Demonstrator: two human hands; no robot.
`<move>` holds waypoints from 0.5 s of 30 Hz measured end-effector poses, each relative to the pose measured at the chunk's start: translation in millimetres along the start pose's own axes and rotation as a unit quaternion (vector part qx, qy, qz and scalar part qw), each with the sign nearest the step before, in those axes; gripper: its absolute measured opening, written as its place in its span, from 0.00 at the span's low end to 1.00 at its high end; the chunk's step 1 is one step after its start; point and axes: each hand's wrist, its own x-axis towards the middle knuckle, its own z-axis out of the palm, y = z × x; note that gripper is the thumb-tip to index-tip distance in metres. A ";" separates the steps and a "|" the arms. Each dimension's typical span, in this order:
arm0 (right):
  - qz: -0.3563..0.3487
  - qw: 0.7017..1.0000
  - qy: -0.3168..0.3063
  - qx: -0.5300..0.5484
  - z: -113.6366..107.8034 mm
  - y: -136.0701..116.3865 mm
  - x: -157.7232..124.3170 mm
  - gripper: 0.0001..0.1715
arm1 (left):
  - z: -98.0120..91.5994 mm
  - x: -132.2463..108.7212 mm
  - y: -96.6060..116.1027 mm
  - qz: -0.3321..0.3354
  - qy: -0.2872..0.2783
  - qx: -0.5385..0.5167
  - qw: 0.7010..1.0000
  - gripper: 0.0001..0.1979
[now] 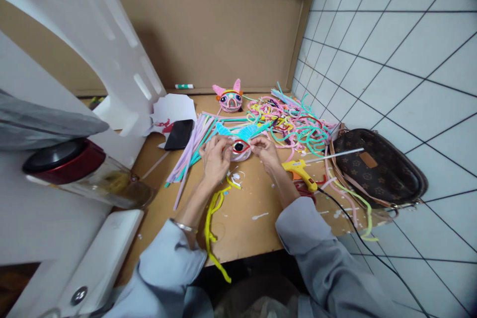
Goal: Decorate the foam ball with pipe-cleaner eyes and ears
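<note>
The small round white pipe-cleaner face (239, 148), with a red-rimmed black eye and two light-blue ears, sat directly between the two hands, its width running from one palm to the other. The left hand (215, 157) pinched its left edge with curled fingers; the right hand (267, 152) pinched the right edge, equally near. A yellow plastic glue gun (301, 171) lay just outward of the right hand.

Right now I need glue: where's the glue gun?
In the head view, the glue gun lies on the table, right of the right hand, beside the bag.
</note>
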 end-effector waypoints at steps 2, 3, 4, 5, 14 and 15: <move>0.001 1.000 0.000 0.001 -0.5 0.7 0.1 0.11 | 0.1 0.3 0.0 -0.001 0.000 0.000 1.000 0.10; 0.002 1.000 0.000 0.001 -0.7 1.0 0.2 0.11 | 0.1 0.4 0.1 0.000 0.000 0.000 1.000 0.10; 0.003 1.000 -0.001 0.001 -0.9 1.4 0.3 0.11 | 0.0 0.5 0.1 0.001 0.000 0.001 1.000 0.10; 0.005 1.000 -0.001 0.001 -1.0 1.8 0.4 0.10 | 0.0 0.5 0.2 0.002 0.000 0.003 1.000 0.09; 0.015 1.000 0.005 0.006 0.1 2.1 0.7 0.12 | 0.6 -0.5 0.2 0.003 0.000 0.014 1.000 0.09; 0.016 1.000 0.006 0.007 0.5 1.4 0.3 0.12 | 0.4 -0.6 0.5 0.003 -0.002 0.013 1.000 0.10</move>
